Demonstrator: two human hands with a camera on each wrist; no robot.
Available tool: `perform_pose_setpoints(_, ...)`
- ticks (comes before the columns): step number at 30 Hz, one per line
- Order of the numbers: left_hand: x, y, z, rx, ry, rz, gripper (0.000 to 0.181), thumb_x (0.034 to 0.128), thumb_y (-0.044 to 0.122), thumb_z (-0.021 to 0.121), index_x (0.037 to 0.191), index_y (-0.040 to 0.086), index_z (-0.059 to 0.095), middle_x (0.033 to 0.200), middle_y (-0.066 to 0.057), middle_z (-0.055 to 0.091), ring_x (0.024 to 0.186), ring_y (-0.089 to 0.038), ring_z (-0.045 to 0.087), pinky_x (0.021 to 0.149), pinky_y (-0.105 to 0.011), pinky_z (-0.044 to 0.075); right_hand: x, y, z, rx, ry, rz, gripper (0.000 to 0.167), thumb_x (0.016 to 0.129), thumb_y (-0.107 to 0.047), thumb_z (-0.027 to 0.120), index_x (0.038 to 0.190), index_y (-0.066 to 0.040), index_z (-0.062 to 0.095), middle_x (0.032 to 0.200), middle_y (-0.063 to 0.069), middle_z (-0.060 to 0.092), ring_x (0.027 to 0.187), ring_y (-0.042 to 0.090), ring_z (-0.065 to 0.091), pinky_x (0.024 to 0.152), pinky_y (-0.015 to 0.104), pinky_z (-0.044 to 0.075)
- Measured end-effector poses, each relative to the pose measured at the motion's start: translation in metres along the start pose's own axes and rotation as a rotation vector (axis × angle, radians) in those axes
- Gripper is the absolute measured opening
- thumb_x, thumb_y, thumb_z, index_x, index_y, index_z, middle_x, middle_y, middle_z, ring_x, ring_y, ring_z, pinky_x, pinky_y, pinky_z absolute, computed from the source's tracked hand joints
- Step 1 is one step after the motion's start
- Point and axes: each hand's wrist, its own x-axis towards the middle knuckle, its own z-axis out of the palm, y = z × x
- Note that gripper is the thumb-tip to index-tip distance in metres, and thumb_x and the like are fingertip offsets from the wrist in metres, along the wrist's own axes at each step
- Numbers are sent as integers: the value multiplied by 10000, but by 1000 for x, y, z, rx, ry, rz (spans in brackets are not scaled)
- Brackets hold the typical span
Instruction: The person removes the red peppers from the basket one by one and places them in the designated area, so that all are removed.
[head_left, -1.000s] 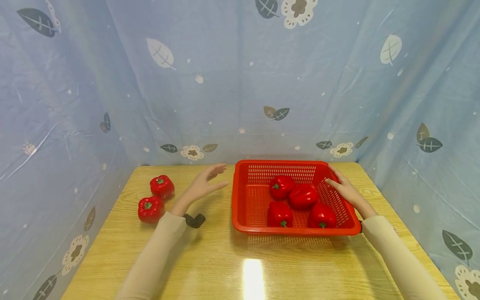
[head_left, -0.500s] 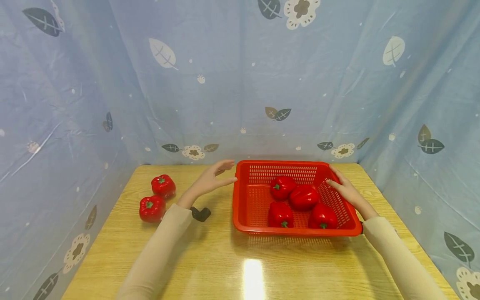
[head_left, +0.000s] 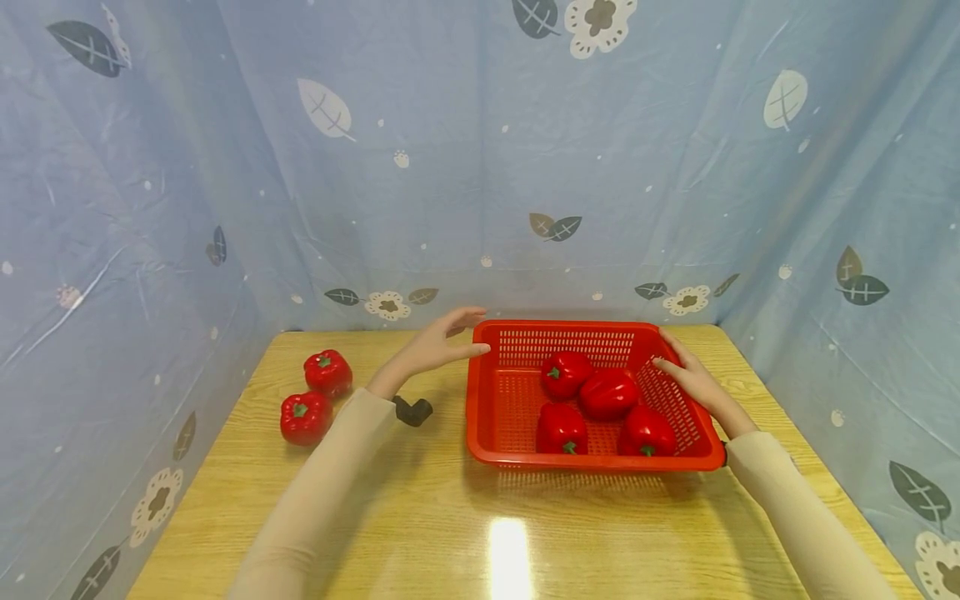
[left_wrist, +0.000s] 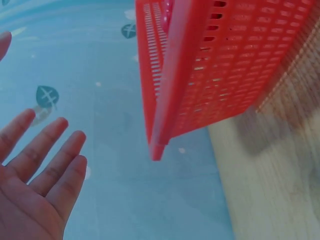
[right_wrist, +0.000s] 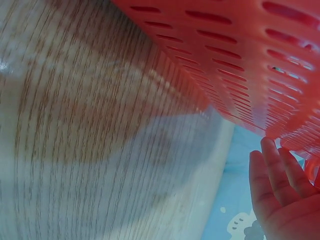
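patterned blue curtains [head_left: 450,167] are hanging behind a wooden surface [head_left: 420,533], where a red basket [head_left: 592,461] is standing unlifted. four red peppers [head_left: 609,393] are already lying inside; two loose peppers [head_left: 327,372] are sitting outside, leftward. the left hand [head_left: 431,348], fingers extended, is hovering empty near the basket's far-left corner; the right hand [head_left: 696,379], fingers straight, is flanking its right rim without visibly gripping.

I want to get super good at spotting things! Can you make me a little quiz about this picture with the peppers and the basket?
1. How many red peppers are inside the basket?

2. True or false: the left hand is holding a pepper.

3. Where on the table are the other two peppers?
A. Right of the basket
B. Behind the basket
C. Left of the basket

Key:
1. Four
2. False; it holds nothing
3. C
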Motion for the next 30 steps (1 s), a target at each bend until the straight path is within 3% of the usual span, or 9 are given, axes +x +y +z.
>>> perform_pose_setpoints(14,26,14,1,37,-75,40,692,782,551,653,1373,296,397,1369,49,477,1271,-142,435,1078,-347,327,0,-1,0,7,-5,2,689,980,-238,458,1493,-88,24,1473,304,182,960,-7,524,732,141,487)
perform_pose_setpoints(22,36,20,10,46,-100,70,697,781,507,679,1381,314,380,1376,50,463,1263,-203,442,1054,-434,346,1,-2,-1,-19,6,-7,675,981,-246,450,1491,-70,46,1474,297,186,924,-139,442,752,79,433)
perform_pose_setpoints(30,44,22,20,32,-151,88,707,785,455,699,1386,268,377,1383,-12,465,1252,-183,449,1063,-429,342,1,-2,-2,-16,-10,18,676,983,-226,450,1491,-73,32,1463,313,199,1026,235,555,724,166,499)
